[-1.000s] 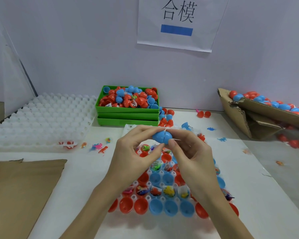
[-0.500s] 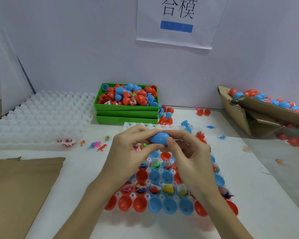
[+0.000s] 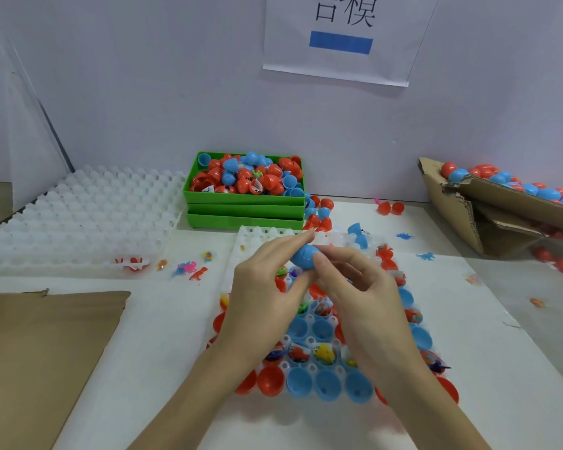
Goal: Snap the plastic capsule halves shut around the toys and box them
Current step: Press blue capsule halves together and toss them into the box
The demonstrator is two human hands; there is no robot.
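Above white tray [image 3: 251,233], left hand [image 3: 260,287], right hand [image 3: 361,287] grip blue capsule [image 3: 303,256]; green bin [image 3: 244,198] behind, cardboard box [image 3: 462,216] right.

One blue capsule [image 3: 303,256] is held above the white tray [image 3: 251,233], and two hands are on it, the left hand [image 3: 267,287] and the right hand [image 3: 364,297]. Behind the tray there are three green boxes [image 3: 244,211] in one stack. The top one holds many red and blue halves, too many to count. Left of the tray lies one stack of empty white trays [image 3: 78,216]. In the tray's nearest row, three blue halves [image 3: 327,384] stand side by side. Right of the tray is one cardboard box [image 3: 452,209], and left of it one flat cardboard sheet [image 3: 36,352].
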